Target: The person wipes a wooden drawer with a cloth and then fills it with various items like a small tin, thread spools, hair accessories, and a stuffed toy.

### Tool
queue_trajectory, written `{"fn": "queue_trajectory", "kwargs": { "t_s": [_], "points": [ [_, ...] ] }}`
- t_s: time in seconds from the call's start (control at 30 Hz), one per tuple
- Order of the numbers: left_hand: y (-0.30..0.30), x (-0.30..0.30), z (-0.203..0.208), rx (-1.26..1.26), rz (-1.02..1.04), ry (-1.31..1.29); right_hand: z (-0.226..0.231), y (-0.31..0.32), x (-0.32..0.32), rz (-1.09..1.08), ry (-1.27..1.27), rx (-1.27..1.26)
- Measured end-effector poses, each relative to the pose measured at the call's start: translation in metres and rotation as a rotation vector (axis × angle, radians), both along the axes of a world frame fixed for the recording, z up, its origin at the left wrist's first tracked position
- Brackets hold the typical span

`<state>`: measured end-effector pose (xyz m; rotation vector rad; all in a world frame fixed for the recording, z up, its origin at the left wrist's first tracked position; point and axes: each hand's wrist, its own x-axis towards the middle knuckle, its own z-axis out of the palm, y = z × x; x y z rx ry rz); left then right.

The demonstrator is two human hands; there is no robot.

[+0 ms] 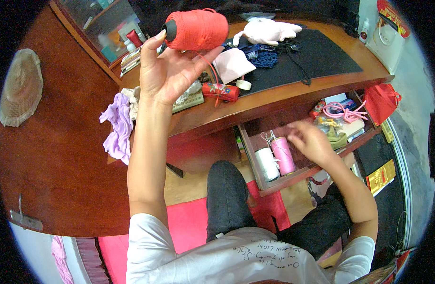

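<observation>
Spool: red cylindrical thread spool (201, 31), above brown wooden desk (274, 98) | left hand (172, 73): clamped on it, thumb at black core | handling: probably light, firm, windings may slip; hold core ends | right hand (313, 143): blurred, grip unclear

And there's the white plush toy (269, 32), sprawled along the black mat (328, 54) on the surface (274, 99), dark blue knitwork (265, 60) just in front! Nearer the edge, a red flowered case (220, 91) and, right beside it, a small pale roll (243, 84); lilac cloth (118, 128) draping down at the left end, and over on the brown door (61, 165), a wide-brimmed hat (21, 87)
</observation>
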<state>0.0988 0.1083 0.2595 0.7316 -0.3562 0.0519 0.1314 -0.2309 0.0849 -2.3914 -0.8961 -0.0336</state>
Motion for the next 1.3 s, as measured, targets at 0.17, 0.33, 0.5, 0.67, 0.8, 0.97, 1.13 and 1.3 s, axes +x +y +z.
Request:
{"fn": "queue_trajectory", "kwargs": {
  "t_s": [0.17,0.33,0.5,0.67,0.8,0.97,1.13,1.3],
  "points": [
    [-0.06,-0.021,-0.004,0.083,-0.109,0.03,0.048,0.014,-0.015,0.254,0.565,0.822],
    [-0.107,-0.024,-0.046,0.16,-0.212,0.115,0.058,0.026,-0.041,0.472,0.782,0.899],
    [-0.125,-0.023,-0.067,0.149,-0.28,0.122,0.043,0.013,-0.036,0.329,0.856,0.861],
    [-0.115,-0.024,-0.073,0.166,-0.148,0.163,0.056,0.0,-0.037,0.424,0.761,0.7],
    [-0.107,-0.025,-0.074,0.215,-0.08,0.07,0.061,-0.005,-0.038,0.418,0.69,0.664],
    [-0.104,-0.031,-0.078,0.725,0.151,-0.251,0.057,-0.01,-0.03,0.307,0.525,0.762],
    [-0.11,-0.047,-0.066,1.419,0.44,-0.627,0.058,-0.009,-0.032,0.196,0.487,0.695],
    [-0.132,-0.06,-0.068,1.672,0.594,-0.761,0.034,-0.011,-0.023,0.161,0.34,0.675]
  ]
}}
